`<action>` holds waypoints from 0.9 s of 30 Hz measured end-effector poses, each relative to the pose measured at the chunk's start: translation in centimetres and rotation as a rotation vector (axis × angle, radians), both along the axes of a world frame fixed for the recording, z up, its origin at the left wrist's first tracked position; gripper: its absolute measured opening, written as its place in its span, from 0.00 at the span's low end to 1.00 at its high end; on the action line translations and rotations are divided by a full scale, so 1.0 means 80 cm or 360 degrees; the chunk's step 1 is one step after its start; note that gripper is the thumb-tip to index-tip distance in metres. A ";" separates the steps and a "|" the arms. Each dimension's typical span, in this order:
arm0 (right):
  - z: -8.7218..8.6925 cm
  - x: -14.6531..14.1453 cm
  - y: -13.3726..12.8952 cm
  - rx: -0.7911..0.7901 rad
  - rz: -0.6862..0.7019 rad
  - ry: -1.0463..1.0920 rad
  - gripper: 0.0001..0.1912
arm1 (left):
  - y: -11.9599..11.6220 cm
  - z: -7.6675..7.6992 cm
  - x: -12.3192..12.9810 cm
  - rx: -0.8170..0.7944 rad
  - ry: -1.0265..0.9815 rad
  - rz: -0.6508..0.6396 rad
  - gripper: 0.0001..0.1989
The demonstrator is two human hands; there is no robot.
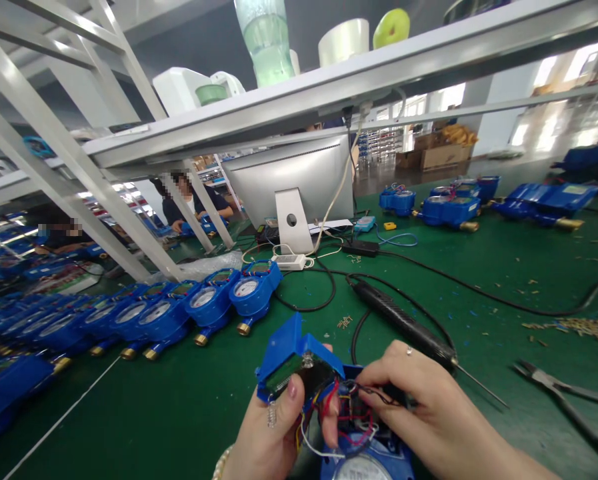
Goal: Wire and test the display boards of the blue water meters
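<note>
My left hand (273, 427) is closed around a blue plastic meter cover (283, 353), its thumb on the dark circuit side and a small spring hanging at its lower corner. Red, yellow and white wires (306, 433) run from the cover into a blue water meter (363, 460) at the bottom edge, whose round dial is partly cut off. Over the meter's open wiring compartment, my right hand (419, 400) pinches thin dark wires (373, 390) between thumb and forefinger. The fingertips partly hide the inside of the compartment.
A black electric screwdriver (403, 320) with a long bit lies beyond my right hand, near pliers (563, 387) and scattered screws (579, 327). Rows of blue water meters (153, 317) stand at left. A monitor (293, 187) is behind, beneath a shelf (329, 87). A person (193, 200) sits across.
</note>
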State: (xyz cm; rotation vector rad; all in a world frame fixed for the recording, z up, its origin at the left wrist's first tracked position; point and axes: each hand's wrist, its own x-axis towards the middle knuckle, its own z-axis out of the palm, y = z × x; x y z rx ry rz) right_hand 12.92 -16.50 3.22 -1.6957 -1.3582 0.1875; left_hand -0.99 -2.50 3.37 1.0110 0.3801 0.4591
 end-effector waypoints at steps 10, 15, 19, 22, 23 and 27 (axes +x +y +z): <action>0.013 -0.002 -0.006 -0.0197 0.0055 0.0690 0.08 | 0.003 -0.004 0.010 0.0164 0.0125 0.0033 0.18; 0.015 -0.001 -0.006 -0.0214 0.0197 0.0797 0.13 | 0.002 -0.005 0.009 0.0262 0.0161 -0.0043 0.21; 0.019 -0.004 -0.007 -0.0168 0.0333 0.0774 0.18 | 0.000 -0.007 0.009 0.0289 0.0192 -0.0037 0.21; 0.018 -0.005 -0.008 -0.0177 0.0313 0.0744 0.19 | 0.001 -0.008 0.009 0.0305 0.0173 -0.0080 0.21; 0.018 -0.005 -0.008 -0.0178 0.0323 0.0723 0.19 | 0.001 -0.008 0.010 0.0317 0.0160 -0.0097 0.21; 0.014 -0.005 -0.007 -0.0174 0.0363 0.0606 0.19 | 0.004 -0.010 0.009 0.0336 0.0149 -0.0150 0.22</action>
